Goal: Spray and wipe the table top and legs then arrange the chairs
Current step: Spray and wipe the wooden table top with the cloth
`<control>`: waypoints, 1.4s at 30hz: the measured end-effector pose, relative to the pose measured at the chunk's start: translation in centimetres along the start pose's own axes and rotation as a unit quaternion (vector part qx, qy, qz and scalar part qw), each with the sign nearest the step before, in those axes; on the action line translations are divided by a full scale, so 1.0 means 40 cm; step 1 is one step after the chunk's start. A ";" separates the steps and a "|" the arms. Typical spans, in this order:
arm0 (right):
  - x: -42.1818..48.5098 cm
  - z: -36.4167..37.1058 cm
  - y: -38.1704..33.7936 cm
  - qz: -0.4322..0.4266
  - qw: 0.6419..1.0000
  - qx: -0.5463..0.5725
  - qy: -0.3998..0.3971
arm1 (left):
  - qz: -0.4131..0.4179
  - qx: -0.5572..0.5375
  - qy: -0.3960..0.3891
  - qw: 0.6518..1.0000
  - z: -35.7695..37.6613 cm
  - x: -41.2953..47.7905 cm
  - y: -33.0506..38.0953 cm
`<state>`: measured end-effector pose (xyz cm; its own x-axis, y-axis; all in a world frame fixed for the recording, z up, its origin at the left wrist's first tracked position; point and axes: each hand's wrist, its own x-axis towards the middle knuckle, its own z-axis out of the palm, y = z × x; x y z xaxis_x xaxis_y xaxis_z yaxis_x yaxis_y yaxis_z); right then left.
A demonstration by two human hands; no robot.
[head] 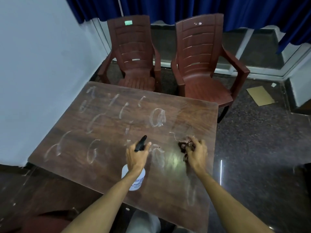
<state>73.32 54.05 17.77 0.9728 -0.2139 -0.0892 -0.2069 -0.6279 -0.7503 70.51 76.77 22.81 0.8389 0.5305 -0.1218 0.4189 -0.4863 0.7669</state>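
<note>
A dark wooden table top (107, 165) fills the middle, marked all over with whitish curved streaks. My left hand (136, 157) grips a clear spray bottle (135, 179) by its black trigger head, nozzle aimed away from me over the table. My right hand (196, 153) clutches a crumpled brownish cloth (185, 145) and holds it down on the table's right part. Two maroon plastic armchairs stand beyond the far edge, one on the left (134, 52) and one on the right (200, 59), both facing the table.
A pale wall (42, 64) runs along the table's left side. Blue curtains (185, 7) hang over glass doors at the back. A piece of cardboard (260, 95) lies on the dark speckled floor at the right. Another chair's edge (42, 221) shows at the bottom left.
</note>
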 end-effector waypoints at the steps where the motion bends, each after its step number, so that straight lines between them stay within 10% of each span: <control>1: -0.007 0.031 -0.001 -0.031 0.998 -0.039 -0.034 | -0.005 0.003 0.000 1.000 -0.009 0.012 0.000; 4: 0.006 0.073 0.014 -0.099 0.982 -0.143 -0.076 | -0.007 0.001 -0.006 1.000 -0.021 0.047 -0.008; 9: 0.173 0.160 -0.079 0.060 0.992 -0.103 0.039 | 0.013 -0.031 -0.039 0.999 -0.045 0.157 -0.023; 14: 0.164 0.314 -0.169 -0.244 0.943 -0.200 -0.105 | 0.033 -0.075 -0.075 0.994 -0.090 0.299 -0.026; 19: 0.321 0.395 -0.280 -0.015 0.974 -0.226 0.020 | 0.062 -0.085 -0.085 0.991 -0.135 0.438 -0.047; 24: 0.213 0.514 -0.353 -0.236 0.936 -0.235 -0.114 | 0.057 -0.071 -0.099 0.991 -0.165 0.539 -0.070; 29: 0.372 0.494 -0.367 0.021 0.977 -0.211 0.021 | 0.064 -0.089 -0.101 0.989 -0.173 0.608 -0.071; 34: 0.266 0.590 -0.399 -0.252 0.928 -0.243 -0.125 | 0.073 -0.088 -0.098 0.989 -0.175 0.664 -0.064; 39: 0.440 0.550 -0.383 0.054 0.971 -0.225 0.062 | 0.089 -0.095 -0.085 0.988 -0.188 0.721 -0.083; 42: 0.408 0.663 -0.490 -0.170 0.943 -0.272 -0.091 | 0.092 -0.085 -0.086 0.988 -0.194 0.733 -0.083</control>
<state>96.04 82.71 13.65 0.9840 0.1702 -0.0519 0.1458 -0.9384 -0.3133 91.01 99.32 21.59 0.9483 0.3110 -0.0639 0.2012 -0.4331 0.8786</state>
